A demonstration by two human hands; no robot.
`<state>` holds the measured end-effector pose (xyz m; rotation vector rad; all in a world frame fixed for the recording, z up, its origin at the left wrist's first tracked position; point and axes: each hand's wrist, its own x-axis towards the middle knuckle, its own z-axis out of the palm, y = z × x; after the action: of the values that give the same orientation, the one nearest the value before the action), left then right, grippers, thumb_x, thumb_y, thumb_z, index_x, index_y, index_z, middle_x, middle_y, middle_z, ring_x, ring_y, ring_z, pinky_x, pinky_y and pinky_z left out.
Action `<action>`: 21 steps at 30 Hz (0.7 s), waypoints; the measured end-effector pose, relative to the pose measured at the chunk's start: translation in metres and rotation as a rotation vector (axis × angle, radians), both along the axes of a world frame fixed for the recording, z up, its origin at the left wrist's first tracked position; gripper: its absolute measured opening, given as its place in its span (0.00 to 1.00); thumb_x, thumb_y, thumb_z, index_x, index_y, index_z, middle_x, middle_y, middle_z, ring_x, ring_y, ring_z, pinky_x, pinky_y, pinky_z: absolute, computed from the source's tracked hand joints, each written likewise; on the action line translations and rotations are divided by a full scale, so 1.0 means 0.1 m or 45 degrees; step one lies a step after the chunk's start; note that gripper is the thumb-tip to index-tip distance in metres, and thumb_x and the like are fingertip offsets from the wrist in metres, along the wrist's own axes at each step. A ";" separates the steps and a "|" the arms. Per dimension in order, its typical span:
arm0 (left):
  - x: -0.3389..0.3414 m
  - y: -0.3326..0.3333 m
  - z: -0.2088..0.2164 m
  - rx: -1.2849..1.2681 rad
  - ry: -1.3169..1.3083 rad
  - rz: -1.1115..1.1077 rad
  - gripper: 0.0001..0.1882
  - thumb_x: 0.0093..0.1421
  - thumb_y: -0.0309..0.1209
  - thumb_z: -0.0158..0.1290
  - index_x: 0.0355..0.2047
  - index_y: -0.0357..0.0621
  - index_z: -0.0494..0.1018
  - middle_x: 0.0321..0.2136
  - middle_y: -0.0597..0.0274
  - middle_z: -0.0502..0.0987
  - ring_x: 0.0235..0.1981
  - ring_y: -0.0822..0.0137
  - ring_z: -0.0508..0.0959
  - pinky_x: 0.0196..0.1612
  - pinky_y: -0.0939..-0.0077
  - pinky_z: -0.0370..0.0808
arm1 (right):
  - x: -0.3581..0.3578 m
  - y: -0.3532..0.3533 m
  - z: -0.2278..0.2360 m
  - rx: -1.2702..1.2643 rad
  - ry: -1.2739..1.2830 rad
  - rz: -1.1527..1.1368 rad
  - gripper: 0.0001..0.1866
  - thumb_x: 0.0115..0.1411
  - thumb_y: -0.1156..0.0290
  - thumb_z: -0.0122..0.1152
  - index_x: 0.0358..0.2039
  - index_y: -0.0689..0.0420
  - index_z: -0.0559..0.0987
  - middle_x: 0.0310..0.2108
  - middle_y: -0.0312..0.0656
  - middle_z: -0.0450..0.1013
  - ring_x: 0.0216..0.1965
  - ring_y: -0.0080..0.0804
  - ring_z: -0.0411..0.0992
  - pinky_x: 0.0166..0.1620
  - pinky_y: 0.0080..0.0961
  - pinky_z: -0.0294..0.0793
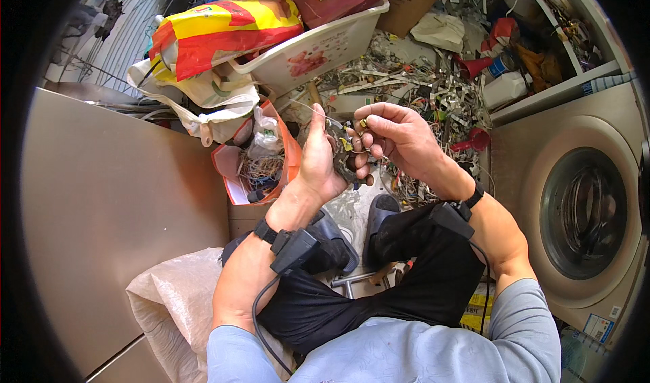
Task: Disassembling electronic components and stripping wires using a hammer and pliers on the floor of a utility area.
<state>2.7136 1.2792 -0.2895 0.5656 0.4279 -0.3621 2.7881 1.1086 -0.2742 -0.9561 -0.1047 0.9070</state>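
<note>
My left hand (317, 156) is wrapped round a dark, grimy part with wires (345, 158); its exact kind is hard to make out. Yellow bits show on that part between my hands. Thumb and index finger of my right hand (406, 139) pinch a small yellow piece (363, 122), with the other fingers curled close to the dark part. A thin pale wire (313, 109) sticks up past my left thumb. Left of my hands stands an orange and white bag (290, 139) holding tangled wires (260, 169) and a clear plastic bag (265, 137).
Cable scraps and small parts (433, 99) cover the floor ahead. Behind my hands is a white plastic tub (325, 53), with a yellow and red bag (230, 31) beside it. A front-loading washing machine (542, 160) stands right, a smooth metallic panel (122, 200) left. A red funnel (472, 140) lies nearby.
</note>
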 end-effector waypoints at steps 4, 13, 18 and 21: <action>0.00 -0.01 0.03 -0.059 0.021 -0.041 0.47 0.66 0.76 0.26 0.28 0.44 0.74 0.25 0.58 0.79 0.19 0.61 0.75 0.23 0.60 0.75 | 0.01 -0.05 -0.04 0.018 -0.009 -0.002 0.11 0.73 0.74 0.56 0.51 0.64 0.78 0.36 0.45 0.81 0.30 0.24 0.80 0.38 0.28 0.85; 0.04 0.04 -0.05 -0.118 0.035 0.009 0.41 0.66 0.76 0.31 0.32 0.50 0.70 0.26 0.60 0.78 0.20 0.62 0.74 0.24 0.58 0.74 | 0.02 -0.09 -0.02 0.067 -0.036 0.038 0.13 0.69 0.77 0.60 0.52 0.66 0.78 0.43 0.51 0.81 0.38 0.35 0.83 0.43 0.40 0.88; 0.05 0.02 0.00 -0.069 0.068 0.050 0.41 0.66 0.76 0.31 0.31 0.50 0.70 0.26 0.60 0.78 0.22 0.62 0.76 0.24 0.60 0.74 | 0.01 -0.08 -0.02 0.079 -0.084 0.040 0.14 0.67 0.78 0.61 0.52 0.66 0.77 0.43 0.52 0.81 0.37 0.37 0.83 0.41 0.42 0.88; 0.04 0.00 0.03 -0.031 0.076 0.081 0.41 0.67 0.74 0.32 0.30 0.47 0.71 0.25 0.58 0.78 0.22 0.60 0.76 0.26 0.59 0.75 | 0.00 -0.09 0.03 0.091 -0.147 0.031 0.14 0.67 0.78 0.61 0.53 0.66 0.77 0.43 0.51 0.81 0.38 0.36 0.83 0.42 0.39 0.87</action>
<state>2.7175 1.2791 -0.2864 0.5177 0.4969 -0.3235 2.7885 1.0995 -0.2712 -0.9421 -0.2459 0.8644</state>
